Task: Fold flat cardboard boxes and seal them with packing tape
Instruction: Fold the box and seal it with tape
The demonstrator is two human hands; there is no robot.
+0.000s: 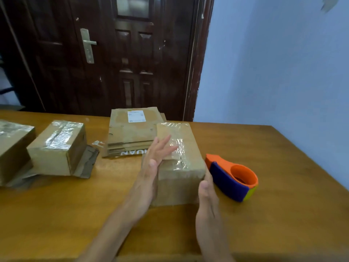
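We have the box (179, 163) standing on the table (283, 167) right in front of us, between our two hands, its top seam already covered by a strip of clear tape (177, 146). Its long axis runs away from us, toward the door (132, 53), so the two long sides face left and right — exactly where our hands are.

Our left hand (153, 167) lies flat along the left side, fingers straight and spread, the fingertips reaching up over the taped top edge. Our right hand (206, 195) is also open and straight-fingered, set against the near right corner. Neither hand curls round anything; we are pressing the box from both sides rather than gripping it.

The dispenser (232, 178) lies just right of the box, near our right hand and well away from the left, so the right would be the natural one to fetch it. The flat stack (130, 135) sits just behind the box, nearer the left hand. Two sealed boxes (58, 148) stand well off to the left.

We judge this box closed on top; shifting it aside — leftward, toward the others — looks like the next call.
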